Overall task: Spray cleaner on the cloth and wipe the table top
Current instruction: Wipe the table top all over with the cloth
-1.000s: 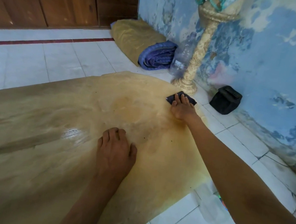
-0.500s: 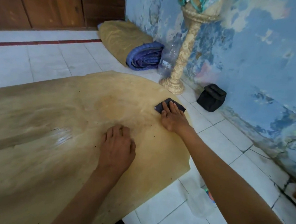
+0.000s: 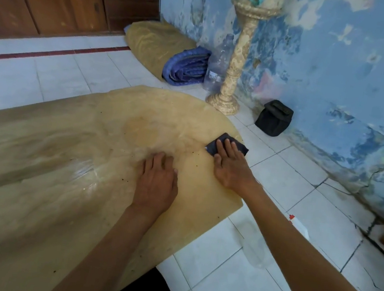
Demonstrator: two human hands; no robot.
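The low table top [image 3: 43, 174] is tan and glossy, with a darker stain near its middle and small dark specks. A small dark cloth [image 3: 239, 147] lies near the table's right edge. My right hand [image 3: 229, 166] presses flat on it, fingers spread over the cloth. My left hand [image 3: 156, 184] rests palm down on the bare table just left of it, holding nothing. A clear spray bottle with a red and white nozzle [image 3: 297, 226] lies on the floor tiles to the right, partly hidden behind my right forearm.
A carved pillar stand [image 3: 231, 77] and a clear plastic bottle [image 3: 217, 63] stand by the blue peeling wall beyond the table. A black pouch [image 3: 274, 118] sits on the tiles. A rolled blue mat [image 3: 186, 67] and tan cushion [image 3: 153, 42] lie farther back.
My right hand has slid the cloth back toward me along the table's right edge. My left hand has stayed flat in about the same spot. The view has tilted slightly.
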